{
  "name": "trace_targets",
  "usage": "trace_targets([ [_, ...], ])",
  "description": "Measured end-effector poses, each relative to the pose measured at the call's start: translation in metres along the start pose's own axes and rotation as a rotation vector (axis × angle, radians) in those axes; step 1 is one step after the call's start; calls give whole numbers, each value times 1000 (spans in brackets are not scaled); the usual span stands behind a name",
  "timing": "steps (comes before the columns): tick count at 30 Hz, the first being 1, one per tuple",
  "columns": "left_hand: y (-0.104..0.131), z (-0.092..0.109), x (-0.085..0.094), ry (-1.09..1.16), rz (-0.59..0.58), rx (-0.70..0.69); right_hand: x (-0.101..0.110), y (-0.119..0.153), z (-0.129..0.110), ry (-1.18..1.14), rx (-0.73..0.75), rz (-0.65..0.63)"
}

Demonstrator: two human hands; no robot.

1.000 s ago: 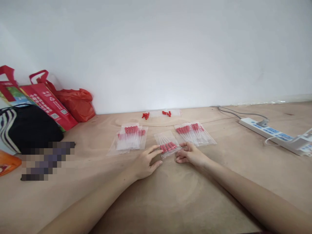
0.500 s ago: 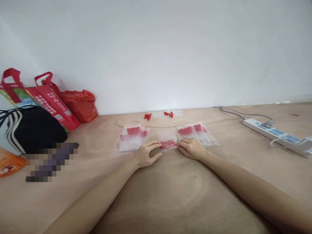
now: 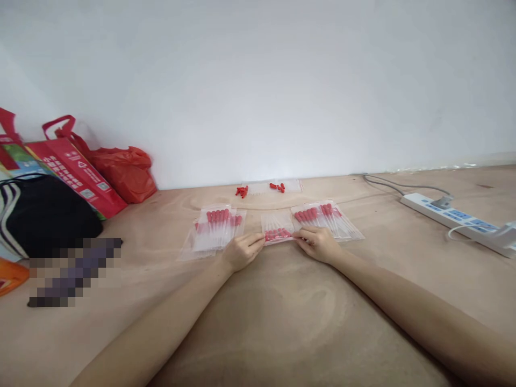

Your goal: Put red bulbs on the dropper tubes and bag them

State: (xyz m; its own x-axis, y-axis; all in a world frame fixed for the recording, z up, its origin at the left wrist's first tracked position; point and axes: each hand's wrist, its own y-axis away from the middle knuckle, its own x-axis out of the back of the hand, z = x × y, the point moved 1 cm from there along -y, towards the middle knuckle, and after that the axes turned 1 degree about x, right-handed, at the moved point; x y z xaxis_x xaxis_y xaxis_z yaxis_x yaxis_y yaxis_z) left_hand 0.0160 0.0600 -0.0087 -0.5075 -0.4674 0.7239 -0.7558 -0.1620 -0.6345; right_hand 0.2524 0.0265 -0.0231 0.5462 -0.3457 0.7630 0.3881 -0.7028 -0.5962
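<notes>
A clear zip bag [image 3: 278, 220] of red-bulbed droppers lies flat between my hands, its bulbs in a row along the near edge. My left hand [image 3: 243, 251] pinches the near left corner, thumb and fingers together. At the near right corner my right hand [image 3: 317, 243] has its fingers closed on the same bag. Beside my left hand is a stack of similar filled bags [image 3: 215, 231]. More filled bags [image 3: 328, 220] lie partly overlapped just beyond my right hand, their bulbs toward the wall.
Loose red rubber bulbs [image 3: 242, 191] and another clear bag [image 3: 258, 187] lie near the wall. A white power strip [image 3: 455, 217] with a grey cable is at right. Red shopping bags [image 3: 121, 172], a black drawstring bag [image 3: 52, 215] and a blurred dark object [image 3: 76, 274] occupy the left.
My left thumb has drawn in toward the fingers, pinching the bag's corner. The bag's near edge now sits straighter. My right hand stays almost in place, and the view has shifted slightly.
</notes>
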Motion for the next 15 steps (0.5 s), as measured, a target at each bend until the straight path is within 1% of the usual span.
trace_targets([
  [2,0,0,1,21,3,-1,1,1,1,62,57,7],
  [6,-1,1,4,36,3,-8,2,2,3,149,148,-30],
  [11,-3,2,5,8,56,-30,2,2,3,302,278,-43],
  [13,-4,2,6,11,61,-43,2,1,2,352,301,-47],
  [15,-4,3,6,24,46,-47,2,0,1,367,293,-52],
])
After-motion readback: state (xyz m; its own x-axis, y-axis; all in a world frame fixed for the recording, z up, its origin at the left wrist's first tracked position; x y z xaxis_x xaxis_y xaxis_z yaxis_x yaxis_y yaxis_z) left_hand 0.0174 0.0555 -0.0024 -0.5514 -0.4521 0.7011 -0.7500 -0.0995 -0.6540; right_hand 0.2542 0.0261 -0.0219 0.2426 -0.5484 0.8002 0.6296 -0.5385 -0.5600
